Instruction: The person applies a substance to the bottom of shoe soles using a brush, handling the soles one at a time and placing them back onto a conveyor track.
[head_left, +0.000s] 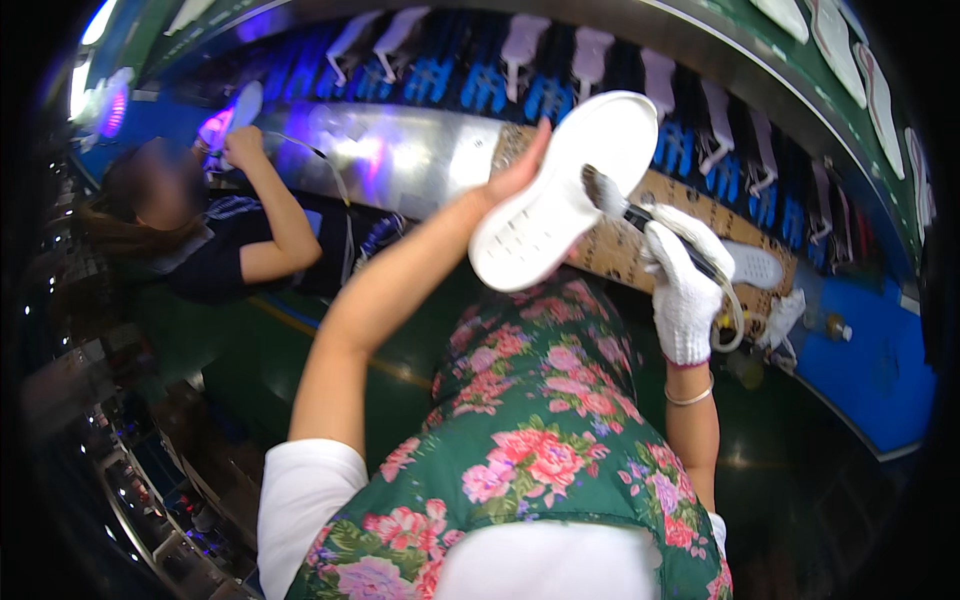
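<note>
My bare left hand (525, 165) holds a white shoe sole (525, 232) by its edge and from beneath, tilted with its slotted end towards me. In my right hand (686, 277), which wears a white knitted glove, is a brush (637, 216) with a dark handle. Its bristles touch the middle of the sole. A pale cord or tube runs from the handle's rear and loops beside the glove. Most of the left fingers are hidden behind the sole.
Cardboard (626, 244) covers part of the metal bench (420, 150), with a grey sole (754, 266) on it. A crumpled white cloth (784, 319) lies near a blue surface (862, 360). Pale shoe parts hang on racks behind. More soles rest on the green upper belt. A co-worker (262, 240) sits at the left.
</note>
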